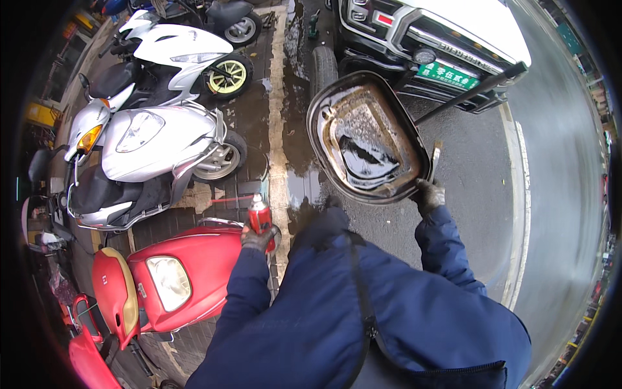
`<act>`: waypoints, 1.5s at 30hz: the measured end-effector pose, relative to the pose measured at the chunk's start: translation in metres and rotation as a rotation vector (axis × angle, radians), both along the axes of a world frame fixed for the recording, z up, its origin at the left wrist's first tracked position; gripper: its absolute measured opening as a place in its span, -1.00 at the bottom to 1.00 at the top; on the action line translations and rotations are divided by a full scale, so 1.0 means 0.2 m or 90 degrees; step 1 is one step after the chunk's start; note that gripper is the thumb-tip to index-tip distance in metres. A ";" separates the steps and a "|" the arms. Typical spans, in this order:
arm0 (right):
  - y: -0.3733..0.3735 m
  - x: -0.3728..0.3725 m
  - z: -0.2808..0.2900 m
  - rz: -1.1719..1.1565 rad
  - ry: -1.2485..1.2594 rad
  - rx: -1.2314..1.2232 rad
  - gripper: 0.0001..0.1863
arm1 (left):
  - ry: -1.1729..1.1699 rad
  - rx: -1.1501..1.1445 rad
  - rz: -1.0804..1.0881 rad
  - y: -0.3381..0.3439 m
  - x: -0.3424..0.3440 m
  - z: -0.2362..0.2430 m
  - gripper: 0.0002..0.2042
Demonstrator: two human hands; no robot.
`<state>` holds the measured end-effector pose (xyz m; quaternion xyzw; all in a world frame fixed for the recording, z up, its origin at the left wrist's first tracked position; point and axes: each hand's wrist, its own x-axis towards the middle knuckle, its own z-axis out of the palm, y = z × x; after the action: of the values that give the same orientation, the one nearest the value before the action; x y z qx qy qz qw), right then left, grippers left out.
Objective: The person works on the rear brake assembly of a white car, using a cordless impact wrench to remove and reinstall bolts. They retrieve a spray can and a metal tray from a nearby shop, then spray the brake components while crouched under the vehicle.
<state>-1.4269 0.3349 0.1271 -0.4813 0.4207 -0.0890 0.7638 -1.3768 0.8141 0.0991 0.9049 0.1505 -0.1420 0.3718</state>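
My left hand (258, 240), in a dark glove, is wrapped round a red spray can (260, 217) with a pale top. A thin red straw (233, 199) points left from its nozzle. My gloved right hand (430, 196) grips the lower right rim of a dark, rounded rectangular pan (414, 139), held tilted in front of me. Brown grime coats the pan's inside, and dark shiny liquid (366, 159) lies in its lower part. A narrow tool like a brush (436, 157) stands up by my right fingers; its lower end is hidden.
A white vehicle (447, 35) with a green plate stands ahead, a loose tyre (323, 70) beside it. A long dark bar (473, 94) slopes up behind the pan. Scooters in red (194, 275), silver (155, 139) and white (184, 48) line the left. Wet pavement and a kerb strip (277, 129) run between.
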 end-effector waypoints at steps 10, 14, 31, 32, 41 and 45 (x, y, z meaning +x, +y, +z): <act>-0.08 0.98 0.13 0.061 0.039 -0.004 -0.66 | -0.007 -0.102 0.052 -0.23 1.05 0.00 -0.21; -0.02 1.42 0.03 0.123 -0.006 0.062 -0.67 | -0.014 -0.072 0.098 -0.21 1.37 0.07 -0.23; 0.18 3.09 0.02 0.165 0.038 0.003 -0.73 | 0.001 -0.118 0.089 -0.06 2.96 0.20 -0.29; 0.21 3.16 0.02 0.138 0.046 0.023 -0.73 | -0.055 -0.177 0.051 -0.07 3.09 0.21 -0.25; 0.38 3.82 0.11 -0.046 0.107 0.053 -0.72 | -0.029 -0.137 -0.034 0.18 4.13 0.27 -0.22; 0.24 4.02 0.14 -0.069 0.115 0.035 -0.68 | 0.003 -0.129 -0.044 0.15 4.52 0.23 -0.23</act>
<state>-0.6232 0.3833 0.1552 -0.4425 0.5155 -0.0751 0.7299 -0.4723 0.8438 0.1458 0.8671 0.1052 -0.1709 0.4559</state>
